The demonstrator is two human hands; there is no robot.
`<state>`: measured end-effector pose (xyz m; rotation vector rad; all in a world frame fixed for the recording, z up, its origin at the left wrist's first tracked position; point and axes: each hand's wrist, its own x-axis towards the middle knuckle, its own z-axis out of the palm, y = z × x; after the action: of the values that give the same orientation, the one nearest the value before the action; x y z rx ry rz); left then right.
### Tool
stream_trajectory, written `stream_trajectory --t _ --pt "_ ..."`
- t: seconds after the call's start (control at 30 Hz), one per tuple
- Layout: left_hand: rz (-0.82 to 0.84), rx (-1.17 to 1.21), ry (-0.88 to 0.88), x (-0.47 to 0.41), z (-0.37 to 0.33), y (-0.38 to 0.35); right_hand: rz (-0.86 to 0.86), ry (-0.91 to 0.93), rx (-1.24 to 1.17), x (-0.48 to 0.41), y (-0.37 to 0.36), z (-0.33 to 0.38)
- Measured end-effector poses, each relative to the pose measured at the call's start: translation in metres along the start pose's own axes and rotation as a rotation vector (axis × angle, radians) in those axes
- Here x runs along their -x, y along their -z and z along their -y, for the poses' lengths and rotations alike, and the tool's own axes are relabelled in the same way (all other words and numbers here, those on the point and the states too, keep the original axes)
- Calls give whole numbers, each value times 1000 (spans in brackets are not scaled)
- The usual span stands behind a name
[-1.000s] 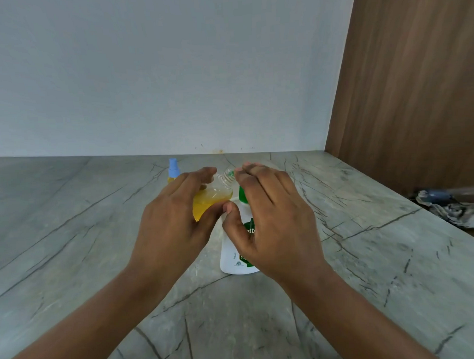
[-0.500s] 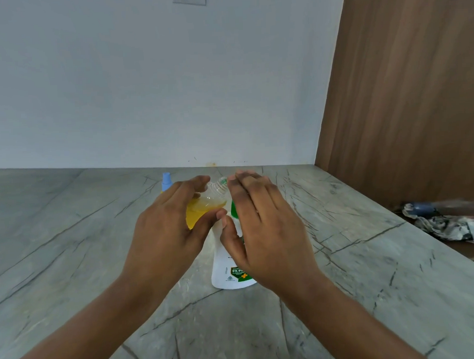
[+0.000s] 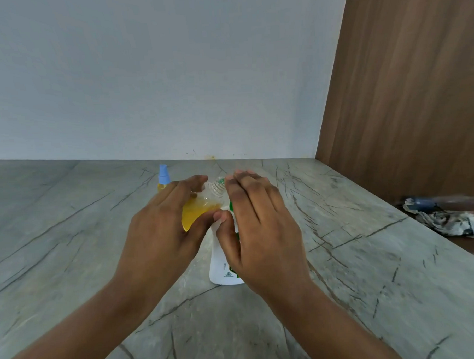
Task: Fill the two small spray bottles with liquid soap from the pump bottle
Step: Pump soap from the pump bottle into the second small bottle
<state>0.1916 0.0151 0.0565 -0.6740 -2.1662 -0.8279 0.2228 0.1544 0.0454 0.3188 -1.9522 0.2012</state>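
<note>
1. Head view, layout: white pump bottle [image 3: 225, 269] stands upright on the marble counter [image 3: 70, 241], mid-frame, mostly hidden behind the right hand [image 3: 255, 227]. Its green pump head shows only as a sliver at the hand's edge.
2. Left hand [image 3: 162, 231]: wrapped around a small clear bottle [image 3: 200, 210], thumb in front, fingers over the back. Bottle is uncapped, tilted, with the open neck pointing up and right toward the pump head. Amber soap fills roughly the lower half.
3. Right hand: fingers straight and together, flat over the top of the pump, thumb tucked by the pump bottle's shoulder and touching or nearly touching the left thumb. Can't tell if the palm is actually bearing on the pump head; contact is hidden.
4. Second spray bottle [image 3: 163, 180]: blue sprayer fitted, stands behind the left hand near the wall. Looks to hold amber liquid too, level hidden.
5. Off-task: crumpled cloth [image 3: 455, 220] on a lower shelf at far right, beside the wood panel [image 3: 405, 90].
6. Step, my read: filling the open bottle, mid-way. The capped one is probably already done.
7. Next move needs: neck kept right under the nozzle, short steady pump strokes, bottle gradually uprighted as the level climbs. The nozzle-to-neck gap is hidden from here, so alignment goes by feel.
8. Risk: soap running down the outside, slippery grip.
</note>
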Motion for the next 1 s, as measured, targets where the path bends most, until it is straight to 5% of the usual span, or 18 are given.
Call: stream_trajectory --t 1.0 --pt "-36 47 15 -6 -6 3 -16 -29 -16 -9 9 2"
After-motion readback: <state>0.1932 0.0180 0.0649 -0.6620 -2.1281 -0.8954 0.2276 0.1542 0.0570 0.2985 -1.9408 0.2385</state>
